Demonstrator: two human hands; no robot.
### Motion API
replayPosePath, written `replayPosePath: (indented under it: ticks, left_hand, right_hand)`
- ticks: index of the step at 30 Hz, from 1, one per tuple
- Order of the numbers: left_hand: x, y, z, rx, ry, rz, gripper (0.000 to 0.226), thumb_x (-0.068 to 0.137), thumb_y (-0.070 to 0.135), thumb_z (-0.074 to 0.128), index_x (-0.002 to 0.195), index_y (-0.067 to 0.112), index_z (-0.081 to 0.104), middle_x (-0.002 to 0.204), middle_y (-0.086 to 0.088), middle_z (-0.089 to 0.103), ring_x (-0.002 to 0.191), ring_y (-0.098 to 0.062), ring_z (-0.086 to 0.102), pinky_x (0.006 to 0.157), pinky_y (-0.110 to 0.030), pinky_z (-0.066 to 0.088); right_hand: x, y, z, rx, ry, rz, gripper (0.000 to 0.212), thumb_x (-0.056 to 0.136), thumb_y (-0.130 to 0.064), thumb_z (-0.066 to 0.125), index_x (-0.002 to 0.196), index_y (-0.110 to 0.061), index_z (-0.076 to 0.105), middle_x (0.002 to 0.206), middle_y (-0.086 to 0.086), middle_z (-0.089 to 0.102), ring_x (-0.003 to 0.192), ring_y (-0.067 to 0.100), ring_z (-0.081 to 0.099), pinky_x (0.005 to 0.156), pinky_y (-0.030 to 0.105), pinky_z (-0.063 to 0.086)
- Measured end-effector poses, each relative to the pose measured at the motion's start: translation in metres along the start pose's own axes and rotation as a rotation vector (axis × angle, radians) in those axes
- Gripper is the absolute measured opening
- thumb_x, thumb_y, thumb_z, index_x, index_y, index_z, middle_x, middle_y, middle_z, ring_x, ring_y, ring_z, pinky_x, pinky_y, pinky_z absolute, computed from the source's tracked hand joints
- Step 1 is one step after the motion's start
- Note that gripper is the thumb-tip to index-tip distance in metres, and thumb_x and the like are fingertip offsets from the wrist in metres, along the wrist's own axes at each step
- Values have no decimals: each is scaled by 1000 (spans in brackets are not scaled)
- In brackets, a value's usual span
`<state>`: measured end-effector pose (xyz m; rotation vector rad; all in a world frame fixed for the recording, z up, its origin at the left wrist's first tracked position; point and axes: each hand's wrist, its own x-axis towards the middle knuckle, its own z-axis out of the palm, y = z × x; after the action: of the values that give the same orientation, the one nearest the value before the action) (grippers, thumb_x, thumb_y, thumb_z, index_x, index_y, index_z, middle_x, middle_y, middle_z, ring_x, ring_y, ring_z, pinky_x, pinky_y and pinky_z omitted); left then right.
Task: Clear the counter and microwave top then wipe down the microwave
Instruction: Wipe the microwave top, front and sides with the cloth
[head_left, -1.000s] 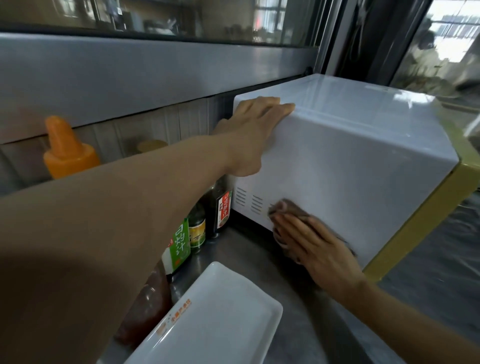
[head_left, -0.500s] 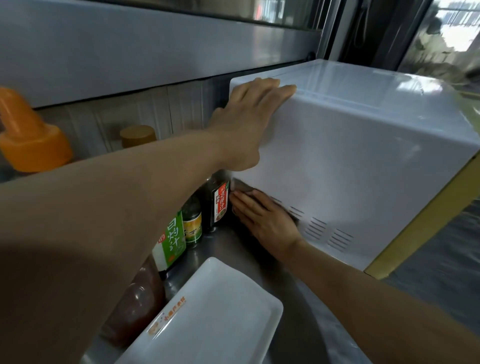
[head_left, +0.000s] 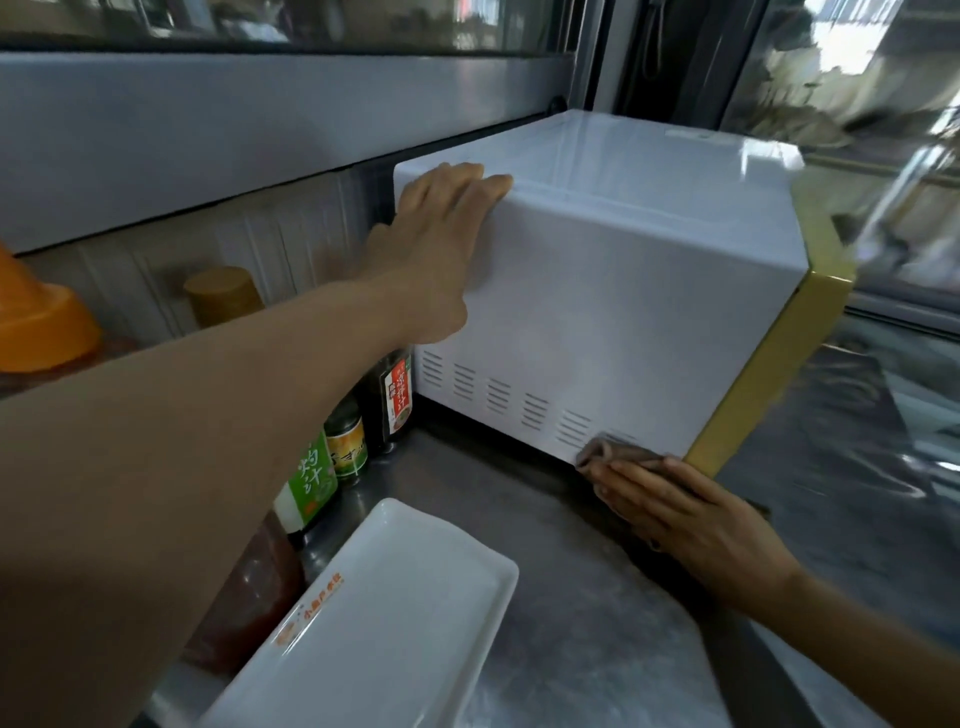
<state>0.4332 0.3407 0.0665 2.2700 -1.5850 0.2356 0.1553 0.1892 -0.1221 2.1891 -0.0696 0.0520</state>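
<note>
The microwave (head_left: 613, 291) is being steadied on the steel counter (head_left: 587, 623) by the left hand (head_left: 436, 244), its straight fingers laid together over the far left top edge. A cloth (head_left: 613, 451) is being pressed against the microwave's near lower side by the right hand (head_left: 691, 519), fingers flat and together.

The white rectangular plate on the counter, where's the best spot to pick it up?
Pinch the raised rim of the white plate on its long right edge, coming from the bare counter side; bottles crowd its left, and it appears empty and flat.
</note>
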Motion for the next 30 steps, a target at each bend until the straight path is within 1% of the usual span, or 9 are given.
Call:
replayPosePath:
  ticks: [5, 9, 13, 15, 20, 22, 24, 28, 30]
  left_hand:
    - [-4, 12, 10, 0, 110, -9, 96, 70, 4, 70, 147, 21, 15, 156, -2, 8, 145, -24, 3, 106, -60, 30]
    - [-14, 46, 19, 138, 201, 120, 94, 72, 5, 67, 149, 24, 16, 158, 0, 7, 146, -22, 4, 107, -55, 23]
    - [-12, 68, 30, 121, 251, 116, 93, 68, 6, 68, 147, 23, 22, 154, -1, 21, 144, -22, 16, 101, -49, 28]
    - [-10, 69, 33, 122, 272, 113, 92, 64, 6, 70, 143, 23, 25, 151, -2, 25, 141, -24, 21, 98, -49, 31]
    - [-10, 71, 35, 62, 273, 98, 91, 64, 2, 68, 142, 21, 27, 150, -5, 25, 140, -26, 20, 99, -49, 33]
    - [-10, 72, 35, 49, 270, 97, 91, 64, 1, 68, 142, 20, 27, 150, -5, 25, 140, -26, 19, 97, -48, 35]
    - [-10, 72, 34, 44, 254, 94, 91, 64, 0, 68, 142, 20, 27, 150, -6, 24, 140, -26, 19, 94, -48, 38]
    - [-10, 74, 28, 39, 199, 77, 91, 64, 1, 69, 143, 19, 26, 150, -6, 22, 140, -26, 17, 95, -48, 40]
    - [-10, 75, 25, 39, 160, 66, 91, 65, 3, 69, 143, 19, 25, 151, -5, 21, 140, -26, 15, 93, -47, 41]
  right_hand:
    - [31, -2, -18, 114, -14, -49, 75, 86, -29, 49, 150, -13, 15, 159, 5, 5, 147, 22, -6, 117, 43, -13]
    - [82, -9, -37, 123, -102, -87, 59, 102, -26, 23, 148, -11, -11, 144, 6, -35, 130, 23, -36, 100, 43, -31]
    - [82, -13, -35, 147, -46, -32, 59, 102, -29, 25, 149, -13, -8, 142, 5, -36, 140, 22, -28, 101, 45, -33]
    - [59, -11, -25, 131, 24, -3, 60, 100, -29, 26, 146, -12, -6, 147, 4, -27, 140, 21, -24, 106, 47, -32]
    - [-4, 1, 1, 266, 84, 56, 54, 97, -20, 14, 150, -11, 10, 154, -6, 21, 145, 12, 10, 118, 36, -7]
    - [-18, 6, 2, 314, 139, 104, 51, 100, -18, 14, 150, -11, 8, 150, -9, 25, 147, 13, 1, 119, 33, -2]
    - [-32, 8, -1, 332, 100, 114, 55, 92, -19, 25, 146, -11, 21, 148, -9, 26, 147, 15, -3, 119, 34, 1]
    - [-57, 4, -20, 377, 35, 180, 52, 83, -19, 35, 130, -17, 55, 146, -6, 42, 139, 18, 24, 116, 39, 9]
    - [-68, 0, -34, 455, 73, 335, 51, 75, -15, 60, 126, -16, 61, 145, -2, 44, 138, 22, 28, 115, 41, 25]
